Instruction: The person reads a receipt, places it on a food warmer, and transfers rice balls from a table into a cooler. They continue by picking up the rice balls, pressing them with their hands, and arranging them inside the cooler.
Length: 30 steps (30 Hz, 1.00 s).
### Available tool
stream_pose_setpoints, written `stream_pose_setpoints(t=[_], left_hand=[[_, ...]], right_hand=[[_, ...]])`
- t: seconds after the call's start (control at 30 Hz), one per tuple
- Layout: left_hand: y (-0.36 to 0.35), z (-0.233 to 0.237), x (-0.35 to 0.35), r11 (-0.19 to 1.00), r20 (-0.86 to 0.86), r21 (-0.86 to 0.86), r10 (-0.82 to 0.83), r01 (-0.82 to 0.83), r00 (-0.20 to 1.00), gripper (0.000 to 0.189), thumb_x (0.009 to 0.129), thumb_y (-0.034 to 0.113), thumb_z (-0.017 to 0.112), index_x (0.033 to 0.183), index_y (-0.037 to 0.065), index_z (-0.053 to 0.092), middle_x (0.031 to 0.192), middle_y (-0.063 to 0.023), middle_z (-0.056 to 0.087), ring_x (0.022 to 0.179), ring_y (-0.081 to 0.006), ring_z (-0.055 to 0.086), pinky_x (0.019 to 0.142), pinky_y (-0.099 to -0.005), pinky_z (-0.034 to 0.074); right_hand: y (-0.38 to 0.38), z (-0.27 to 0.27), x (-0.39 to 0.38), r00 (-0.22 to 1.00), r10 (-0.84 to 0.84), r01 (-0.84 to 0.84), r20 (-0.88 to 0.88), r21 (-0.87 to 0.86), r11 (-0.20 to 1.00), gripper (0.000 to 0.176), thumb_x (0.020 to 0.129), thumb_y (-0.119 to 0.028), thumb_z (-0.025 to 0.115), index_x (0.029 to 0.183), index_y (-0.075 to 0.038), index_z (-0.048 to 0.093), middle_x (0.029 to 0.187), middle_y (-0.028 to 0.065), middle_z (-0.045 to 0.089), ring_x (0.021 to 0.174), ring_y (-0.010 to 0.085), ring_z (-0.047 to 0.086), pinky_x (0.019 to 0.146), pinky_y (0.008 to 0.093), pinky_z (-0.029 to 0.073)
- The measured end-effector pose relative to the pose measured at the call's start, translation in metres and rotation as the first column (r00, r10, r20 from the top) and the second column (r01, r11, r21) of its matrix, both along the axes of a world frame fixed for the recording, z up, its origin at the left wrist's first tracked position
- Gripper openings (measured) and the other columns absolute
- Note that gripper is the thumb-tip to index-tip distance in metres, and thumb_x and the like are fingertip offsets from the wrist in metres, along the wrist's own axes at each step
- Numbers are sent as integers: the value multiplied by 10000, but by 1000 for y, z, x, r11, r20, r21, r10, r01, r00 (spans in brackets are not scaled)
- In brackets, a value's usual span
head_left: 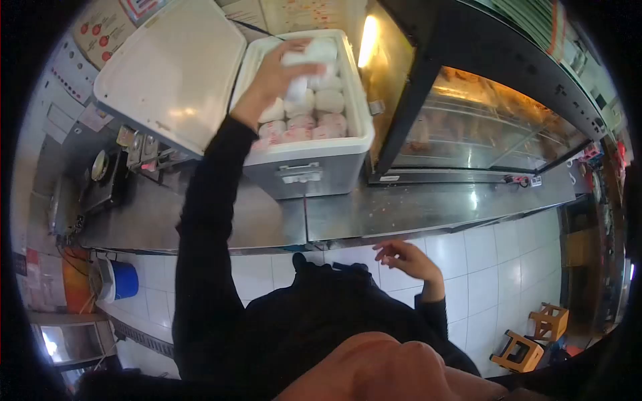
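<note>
A grey and white cooler box stands on the counter with its lid swung to the left. Several round, white-wrapped bundles fill it in rows; the front ones carry red print, and what is inside the wrapping is hidden. My left hand reaches into the top of the box, thumb and fingers around a white-wrapped bundle, slightly blurred. Low in front of my body, beyond the counter edge, my right hand hangs with loosely bent fingers apart and nothing in them.
The open lid leans left of the box. A lit glass display cabinet with food inside stands close on the right. The steel counter runs along the front. Below are a blue bucket and wooden stools on the tiled floor.
</note>
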<state>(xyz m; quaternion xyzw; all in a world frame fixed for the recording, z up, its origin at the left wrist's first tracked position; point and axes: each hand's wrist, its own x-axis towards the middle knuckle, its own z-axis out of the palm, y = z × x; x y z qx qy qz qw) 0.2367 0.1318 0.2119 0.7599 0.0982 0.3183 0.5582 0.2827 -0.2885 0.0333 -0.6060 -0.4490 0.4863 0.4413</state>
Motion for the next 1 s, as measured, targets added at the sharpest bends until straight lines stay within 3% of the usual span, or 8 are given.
stream_pose_setpoints(t=[0.07,0.17,0.37,0.5,0.57,0.7,0.77,1.0], left_hand=[[38,4,55,822,-25,556,166,-125,986,616,573,276,824,1139,111,642,1081,-118,641,962,-229,630,832,-344,495],[114,-28,122,502,-185,863,215,53,959,625,541,286,786,1133,142,648,1051,-132,666,950,-277,641,815,-370,500],[165,-82,196,491,-519,799,273,347,810,695,469,205,776,1152,209,644,1083,-135,647,1004,-318,614,865,-389,492],[192,-86,209,328,-373,905,304,271,877,865,472,249,846,1269,206,513,1296,-192,367,1077,-347,562,924,-407,471],[167,-52,192,556,-452,786,219,270,865,858,499,246,835,1259,148,452,1281,-207,355,1150,-360,480,965,-415,428],[130,-75,179,358,-380,844,-126,399,917,807,572,214,775,1251,78,361,1160,-178,352,1186,-349,339,1011,-440,334],[125,-125,184,336,-286,897,-55,287,957,911,535,313,849,1285,102,377,1251,-181,370,1178,-375,364,1013,-456,320],[98,-98,142,212,-41,977,90,21,995,724,602,414,817,1187,143,488,1152,-92,495,1088,-306,494,848,-417,441]], right_hand=[[-39,-14,-2,985,-154,147,-73,-91,985,303,889,-168,649,1169,-68,592,897,42,671,790,95,595,706,261,490],[-83,-36,-5,964,-257,247,-66,-126,961,295,897,-114,616,1185,-63,578,909,52,672,740,98,594,645,246,498],[-115,-36,-21,822,-557,503,-121,-304,809,311,913,-160,611,1205,-60,568,966,69,671,795,122,612,670,266,515],[-106,-29,-27,791,-598,533,-126,-338,776,303,920,-174,602,1197,-58,566,960,71,675,816,133,620,683,284,521],[-97,-28,-24,792,-599,539,-117,-327,776,294,917,-175,603,1188,-66,572,958,65,676,818,135,622,679,281,518],[-76,-32,-16,773,-623,567,-120,-309,764,289,908,-176,611,1177,-74,581,946,55,675,816,128,616,674,269,508],[-63,-37,-11,798,-597,556,-87,-280,783,292,906,-187,616,1174,-75,584,943,51,674,817,124,612,675,266,506],[-39,-40,-2,851,-523,500,-53,-226,836,284,902,-181,626,1163,-74,592,910,39,649,801,117,604,657,258,495]])
